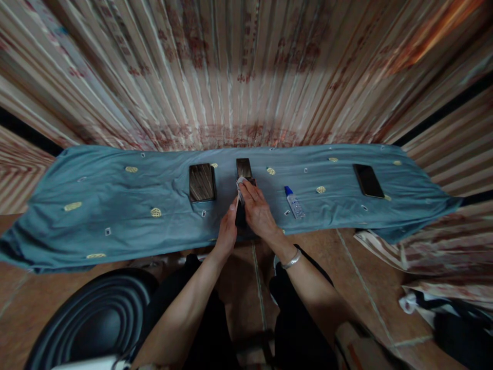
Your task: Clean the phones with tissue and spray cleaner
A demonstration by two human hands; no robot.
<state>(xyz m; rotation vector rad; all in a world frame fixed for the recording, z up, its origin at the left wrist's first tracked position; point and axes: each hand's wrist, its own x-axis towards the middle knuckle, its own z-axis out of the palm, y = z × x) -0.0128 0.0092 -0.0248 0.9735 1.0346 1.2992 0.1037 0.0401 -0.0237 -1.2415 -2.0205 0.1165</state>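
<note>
My left hand (227,232) grips the near end of a dark phone (241,215) lying on the blue cloth-covered table (115,205). My right hand (258,210) presses a small white cloth (240,183) onto the phone's far end. A dark wood-patterned rectangular piece (244,167) lies just beyond the cloth. A larger wood-patterned slab (202,182) sits to the left of my hands. A small clear bottle with a blue cap (294,201) lies to the right.
A black phone (368,180) lies far right on the table. A striped curtain (246,72) hangs behind. A black round stool (92,318) stands at lower left. Bags and fabric (435,293) lie on the floor at right.
</note>
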